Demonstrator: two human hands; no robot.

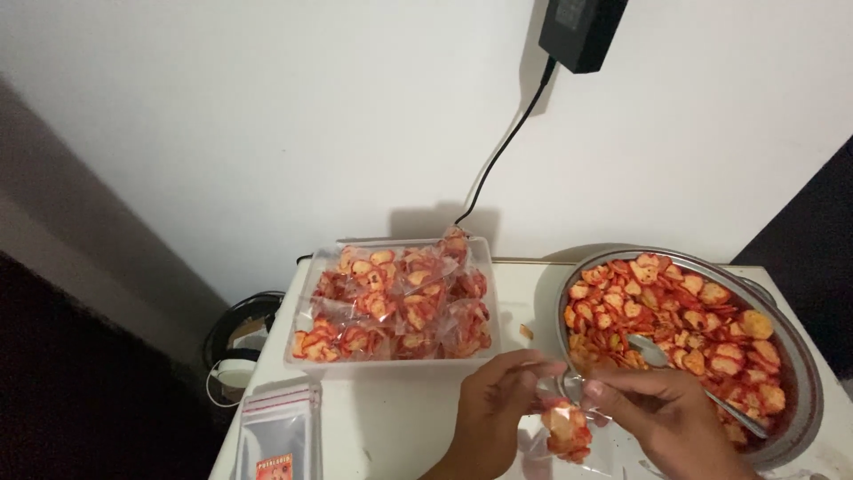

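left hand (pixel 498 396), right hand (pixel 657 400) — grips pinching chip bag (pixel 566 431)

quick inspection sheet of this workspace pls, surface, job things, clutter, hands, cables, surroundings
surface: white table, a few crumbs near the tray.
job's things: small clear bag of red chips held between both hands; metal bowl of red chips with a spoon lying in it; clear tray of filled bags.
clutter: stack of empty zip bags at the table's left edge.
grippers: left hand and right hand both pinch the bag's top.
cables: black cable runs down the wall from a black adapter.
surroundings: white wall; dark floor area with coiled cords.
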